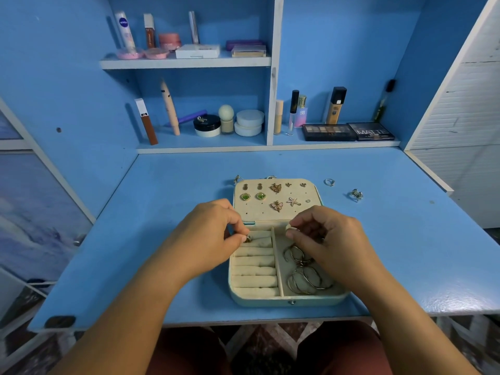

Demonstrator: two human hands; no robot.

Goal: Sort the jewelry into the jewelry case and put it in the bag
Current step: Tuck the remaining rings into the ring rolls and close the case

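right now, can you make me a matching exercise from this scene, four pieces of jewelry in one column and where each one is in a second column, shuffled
Column one
1. green square stud earrings
2. thin gold wire bangles
3. small silver ring
4. small gold ring

Column two
a. on the blue desk, right of the pale green jewelry case
b. pinned to the cream lid panel
c. pinched by the left hand at the cream ring rolls
d. loose in the case's right compartment

Pairs: 1-b, 2-d, 3-a, 4-c

nivea on can [124, 28], matte on palette [370, 131], sb on bottle [301, 113]
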